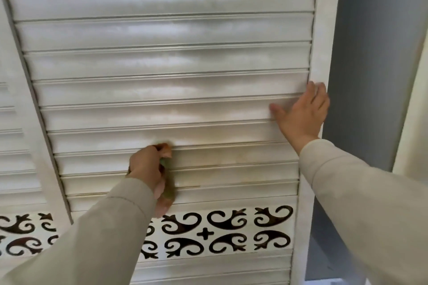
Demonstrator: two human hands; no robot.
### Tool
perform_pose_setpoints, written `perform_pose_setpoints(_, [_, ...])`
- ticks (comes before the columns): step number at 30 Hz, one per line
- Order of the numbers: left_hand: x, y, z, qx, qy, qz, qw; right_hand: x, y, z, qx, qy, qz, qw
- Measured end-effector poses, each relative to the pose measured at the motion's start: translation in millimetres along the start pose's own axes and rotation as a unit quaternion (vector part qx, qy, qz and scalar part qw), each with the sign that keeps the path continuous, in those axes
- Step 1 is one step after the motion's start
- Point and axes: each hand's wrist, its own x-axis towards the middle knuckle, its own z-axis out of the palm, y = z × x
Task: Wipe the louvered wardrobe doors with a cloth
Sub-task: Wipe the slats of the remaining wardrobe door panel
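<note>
Item: white louvered door [162, 58], slats running across, framed by a plain white upright on its outer edge.

Left hand [148, 166]: fingers curled round a folded cloth [167, 190], olive-green with an orange-brown part showing at the top of the fist. The cloth is pressed against the lower slats, hanging down past the fingers to just above a patterned band [227, 231]. Beige sleeve [92, 233] covers the arm to the wrist.

Right hand [303, 113]: fingers straight and spread, palm flat against the door, well to the right of the cloth-holding grip and higher. Its fingertips lie on the upright; its thumb points back along a slat toward the cloth.

Below the gripped cloth: the band, white with dark scrolls and a cross. Further slats continue beneath.

Left of the grip: a second louvered door [14, 146]. Far right, beyond the flat hand: grey wall [370, 53].
</note>
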Motion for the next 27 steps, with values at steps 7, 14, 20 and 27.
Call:
perform_pose_setpoints(7, [-7.2, -0.6, 13.0, 0.003, 0.004, 0.006, 1.000, 17.9, 40.2, -6.0, 0.178, -0.060, 0.150, 0.971])
perform_pose_setpoints(14, [-42.1, -40.0, 89.6, -0.013, -0.149, -0.063, 0.987, 24.3, 55.2, -1.5, 0.308, -0.126, 0.191, 0.923])
perform_pose_setpoints(20, [-63.1, -65.3, 165.6, 0.056, -0.147, -0.017, 0.987, 26.4, 61.1, 4.6, 0.300, -0.131, 0.164, 0.930])
perform_pose_setpoints(27, [-43.1, -54.0, 106.9, 0.081, -0.127, 0.055, 0.987, 22.9, 61.4, 9.0, 0.283, -0.106, 0.158, 0.940])
